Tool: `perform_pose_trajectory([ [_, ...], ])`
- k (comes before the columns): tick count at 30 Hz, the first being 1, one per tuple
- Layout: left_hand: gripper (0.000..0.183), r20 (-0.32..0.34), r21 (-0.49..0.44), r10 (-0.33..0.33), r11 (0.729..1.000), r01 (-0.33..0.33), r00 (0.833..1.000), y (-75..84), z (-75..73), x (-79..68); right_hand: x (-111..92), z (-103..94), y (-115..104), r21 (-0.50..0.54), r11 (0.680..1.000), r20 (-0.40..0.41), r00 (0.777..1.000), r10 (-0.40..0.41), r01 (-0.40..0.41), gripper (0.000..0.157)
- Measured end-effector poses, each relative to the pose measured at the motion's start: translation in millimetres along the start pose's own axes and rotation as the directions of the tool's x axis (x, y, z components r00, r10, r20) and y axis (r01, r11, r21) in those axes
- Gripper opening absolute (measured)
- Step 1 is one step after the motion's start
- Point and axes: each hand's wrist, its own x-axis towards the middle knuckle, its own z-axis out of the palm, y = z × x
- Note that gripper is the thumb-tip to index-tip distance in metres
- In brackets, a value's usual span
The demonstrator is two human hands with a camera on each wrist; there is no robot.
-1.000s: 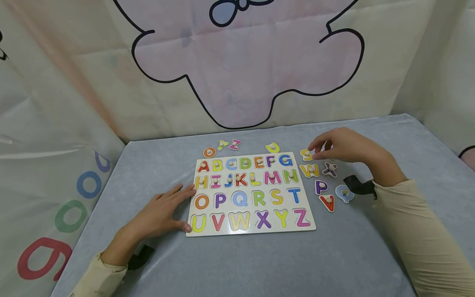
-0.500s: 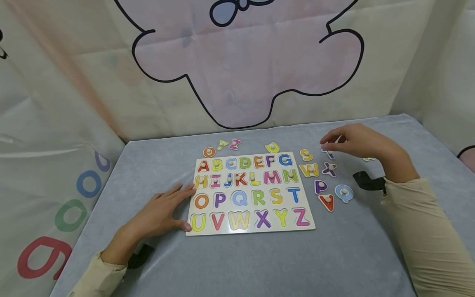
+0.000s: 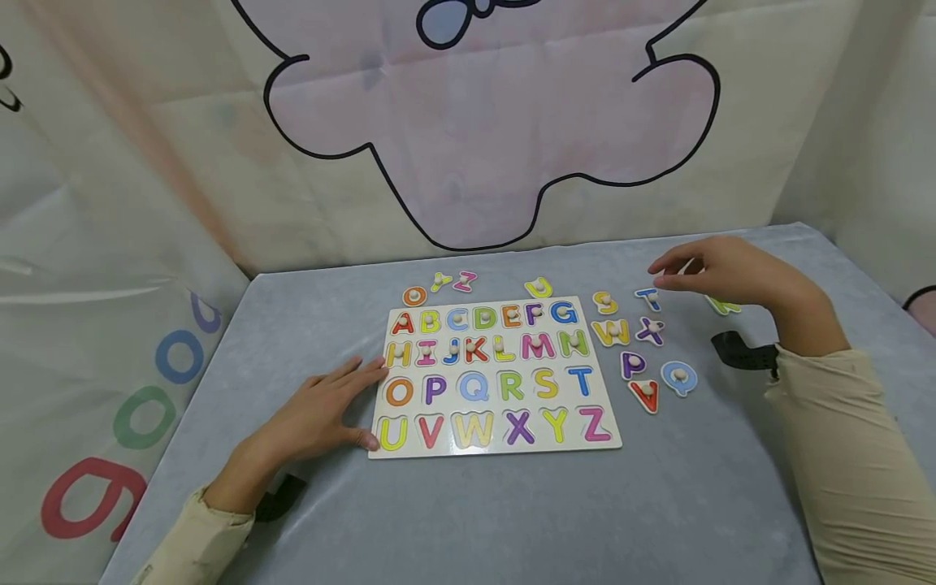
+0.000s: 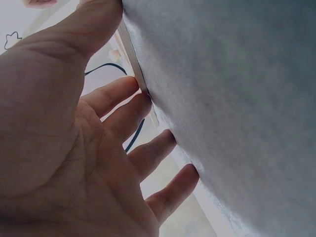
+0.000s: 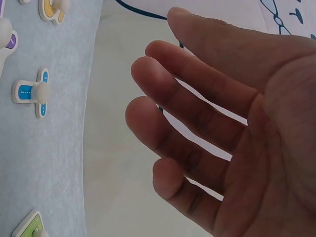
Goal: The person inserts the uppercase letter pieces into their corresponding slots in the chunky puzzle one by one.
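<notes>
A white alphabet puzzle board (image 3: pixel 483 452) lies on the table, its two upper rows filled with knobbed letters, its two lower rows showing bare recesses. My left hand (image 3: pixel 310 414) rests against the board's left edge, thumb at the lower corner and fingers spread; the left wrist view shows the fingertips along that edge. Above the loose letters at the right hovers my right hand (image 3: pixel 746 272), fingers loosely bent and holding nothing in the right wrist view. Nearest to it are the blue letter T (image 3: pixel 647 299) and a green letter (image 3: pixel 722 306), partly hidden by the hand in the head view.
Loose letters S (image 3: pixel 604 303), W (image 3: pixel 610 332), X (image 3: pixel 650 331), P (image 3: pixel 632 365), V (image 3: pixel 644 396) and Q (image 3: pixel 679 378) lie right of the board. O (image 3: pixel 414 296), Y (image 3: pixel 440 281), Z (image 3: pixel 464 281) and U (image 3: pixel 539 288) lie behind it. A printed cloth (image 3: pixel 483 162) hangs behind the table.
My right hand has moved right and slightly back, away from the S and past the T, uncovering the T and part of the green letter. The left hand stays at the board.
</notes>
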Motion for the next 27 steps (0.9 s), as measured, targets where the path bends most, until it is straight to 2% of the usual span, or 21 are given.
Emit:
perform_pose_trajectory([
  [5, 0.102, 0.004, 0.002, -0.004, 1.000, 0.004, 1.000, -1.2, -0.5, 0.2, 2, 1.7, -2, -0.002, 1.000, -0.009, 1.000, -0.007, 0.007, 0.038],
  [9, 0.102, -0.004, -0.015, 0.004, 1.000, -0.004, 1.000, -0.6, 1.4, 0.3, 5, 11.0, -16, -0.013, 0.998, -0.032, 0.997, -0.069, 0.069, 0.032],
  [12, 0.102, 0.003, -0.032, 0.002, 0.999, -0.002, 1.000, 0.1, 4.6, -1.8, 15, 25.9, -44, -0.002, 0.990, -0.092, 0.986, -0.143, 0.143, 0.026],
  [15, 0.102, 0.012, -0.034, -0.014, 0.999, 0.015, 1.000, 0.1, 6.3, -5.1, 30, 40.9, -86, -0.006, 0.973, -0.160, 0.960, -0.228, 0.230, 0.022],
  [17, 0.102, 0.011, -0.024, -0.023, 0.999, 0.023, 1.000, -0.5, 5.9, -6.2, 43, 48.5, -116, -0.016, 0.959, -0.167, 0.945, -0.280, 0.282, 0.022],
  [20, 0.101, 0.012, -0.011, -0.024, 1.000, 0.024, 1.000, -1.6, 4.0, -5.4, 63, 57.6, -157, -0.020, 0.943, -0.134, 0.934, -0.332, 0.333, 0.022],
  [22, 0.101, 0.013, -0.007, -0.021, 1.000, 0.021, 1.000, -1.8, 2.4, -4.3, 79, 65.0, -177, -0.010, 0.938, -0.092, 0.933, -0.347, 0.347, 0.025],
  [27, 0.102, 0.018, -0.026, -0.013, 1.000, 0.014, 1.000, -0.3, 1.8, -0.3, 116, 84.7, -205, 0.013, 0.942, -0.009, 0.942, -0.337, 0.337, 0.030],
])
